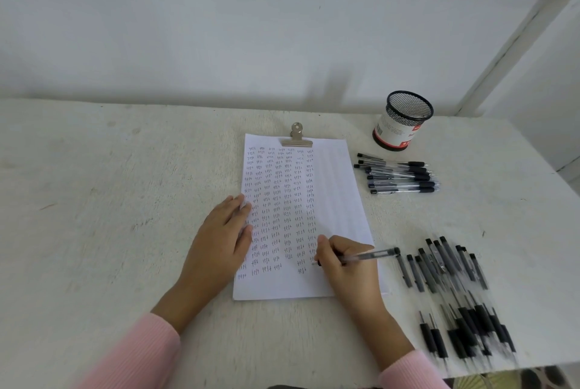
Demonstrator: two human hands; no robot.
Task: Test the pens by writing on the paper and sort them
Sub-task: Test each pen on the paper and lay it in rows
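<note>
A right hand [343, 266] is gripping a pen [365, 256] on the paper [332, 200], the left hand [219, 241] lying flat at the paper's left edge, risking a smudge or mixing piles: untested pens [455, 297] right of the paper, sorted pens [397, 174] beyond

My white counter [125, 200] carries the clipped paper [332, 187], a mesh pen cup [403, 120], a neat pen row [398, 176] and a loose pen pile [455, 300].
</note>
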